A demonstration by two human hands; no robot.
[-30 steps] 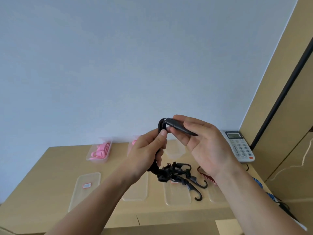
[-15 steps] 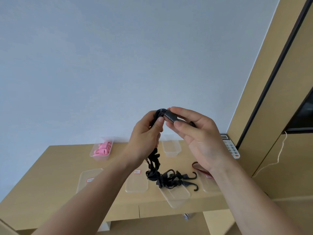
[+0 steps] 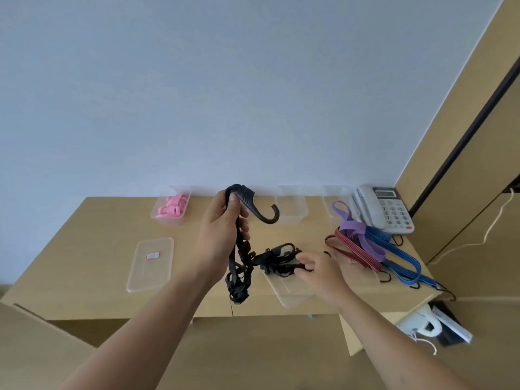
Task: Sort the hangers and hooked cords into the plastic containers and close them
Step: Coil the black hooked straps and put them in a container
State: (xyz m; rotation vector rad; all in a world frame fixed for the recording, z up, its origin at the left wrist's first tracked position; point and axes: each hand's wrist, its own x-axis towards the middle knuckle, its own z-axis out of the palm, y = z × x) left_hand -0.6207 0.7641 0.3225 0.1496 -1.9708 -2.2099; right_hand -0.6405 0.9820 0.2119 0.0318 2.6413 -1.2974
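I held the black hooked cord (image 3: 239,257) up above the desk (image 3: 92,249), my left hand (image 3: 222,226) wrapped tight round its bunched strands just under the top hook (image 3: 263,211), so the rest hung free and showed me the tangle. My right hand (image 3: 319,270) pinched the lower hooks over a clear lid (image 3: 292,295), to gather them, I judged. Empty clear containers (image 3: 292,211) waited by the wall.
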